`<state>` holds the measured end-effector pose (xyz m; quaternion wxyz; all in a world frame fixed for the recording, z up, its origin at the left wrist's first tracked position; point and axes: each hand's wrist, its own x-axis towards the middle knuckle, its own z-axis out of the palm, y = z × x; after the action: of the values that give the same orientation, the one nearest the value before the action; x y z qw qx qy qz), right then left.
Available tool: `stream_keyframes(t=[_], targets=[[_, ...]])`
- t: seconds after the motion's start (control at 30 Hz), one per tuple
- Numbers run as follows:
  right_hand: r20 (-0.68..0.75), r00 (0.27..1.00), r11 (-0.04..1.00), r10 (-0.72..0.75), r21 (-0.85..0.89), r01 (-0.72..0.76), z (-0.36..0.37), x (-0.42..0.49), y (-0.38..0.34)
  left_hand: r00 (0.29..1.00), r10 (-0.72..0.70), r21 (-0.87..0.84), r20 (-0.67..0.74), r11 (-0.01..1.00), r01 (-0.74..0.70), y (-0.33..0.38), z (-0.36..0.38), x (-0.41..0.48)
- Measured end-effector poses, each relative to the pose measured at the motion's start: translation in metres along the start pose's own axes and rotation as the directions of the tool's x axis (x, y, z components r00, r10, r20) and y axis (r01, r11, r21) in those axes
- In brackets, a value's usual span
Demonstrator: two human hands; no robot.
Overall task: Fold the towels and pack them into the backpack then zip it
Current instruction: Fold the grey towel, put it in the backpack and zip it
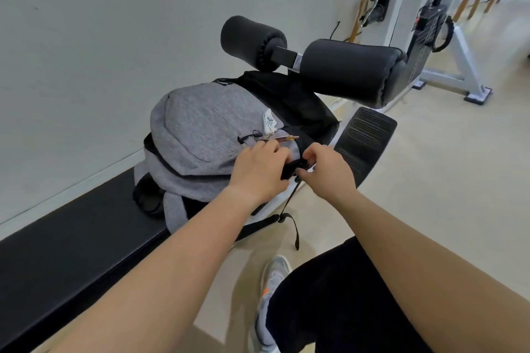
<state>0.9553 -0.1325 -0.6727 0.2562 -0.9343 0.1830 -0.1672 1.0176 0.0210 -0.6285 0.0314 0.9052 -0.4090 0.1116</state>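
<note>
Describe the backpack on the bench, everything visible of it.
The backpack is heathered grey fabric in front, black behind, with a dark zip line curving round its front panel. It lies front up on the black padded bench by the wall. A white label and tags lie on its front; a black strap dangles off the bench. The left hand grips its near edge; the right hand pinches a black part there.

Arms reach forward, left hand [259, 172] and right hand [329, 173] close together, fingers curled.

Foam rollers [315, 63] crowd the backpack's [200, 129] far side.
</note>
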Motion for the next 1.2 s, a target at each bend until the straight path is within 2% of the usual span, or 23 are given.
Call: stream_keyframes(t=[0.1, 0.37, 0.47, 0.53, 0.63, 0.73, 0.8, 0.87, 0.97, 1.2], targets=[[-0.022, 0.999, 0.998, 0.025, -0.050, -0.026, 0.010, 0.004, -0.001, 0.999, -0.043, 0.028, -0.014, 0.999, 0.044, -0.004, 0.010, -0.002], [-0.060, 0.994, 0.994, 0.090, -0.049, -0.093, 0.018, 0.005, -0.002, 0.996, -0.063, -0.075, -0.058, 0.995, 0.059, -0.008, 0.016, -0.002], [-0.052, 0.998, 0.995, 0.048, 0.094, -0.043, 0.020, 0.006, 0.002, 0.995, -0.072, -0.091, -0.063, 0.994, 0.066, -0.009, 0.017, -0.003], [-0.037, 0.996, 0.966, 0.078, 0.250, -0.067, 0.018, 0.006, 0.005, 0.995, -0.085, -0.094, -0.051, 0.992, 0.080, -0.008, 0.019, -0.004], [0.001, 0.991, 0.920, 0.134, 0.372, -0.125, 0.012, 0.006, 0.006, 0.994, -0.101, -0.086, -0.045, 0.992, 0.097, -0.001, 0.023, -0.002], [0.045, 0.982, 0.869, 0.185, 0.459, -0.185, 0.003, 0.006, 0.011, 0.995, -0.016, -0.115, -0.103, 0.993, 0.004, 0.010, 0.023, 0.003], [0.065, 0.980, 0.859, 0.190, 0.472, -0.198, -0.003, 0.008, 0.019, 0.995, 0.044, -0.095, -0.089, 0.994, -0.052, 0.016, 0.025, 0.009], [0.090, 0.977, 0.852, 0.195, 0.477, -0.214, -0.009, 0.010, 0.023, 0.994, 0.034, -0.062, -0.104, 0.997, -0.041, 0.017, 0.030, 0.017], [0.096, 0.974, 0.828, 0.207, 0.513, -0.227, -0.011, 0.012, 0.024, 0.985, -0.013, -0.019, -0.174, 1.000, 0.010, 0.021, 0.038, 0.025], [0.097, 0.971, 0.795, 0.220, 0.558, -0.237, -0.010, 0.016, 0.028, 0.955, 0.027, 0.035, -0.296, 0.999, -0.018, 0.030, 0.054, 0.030]])
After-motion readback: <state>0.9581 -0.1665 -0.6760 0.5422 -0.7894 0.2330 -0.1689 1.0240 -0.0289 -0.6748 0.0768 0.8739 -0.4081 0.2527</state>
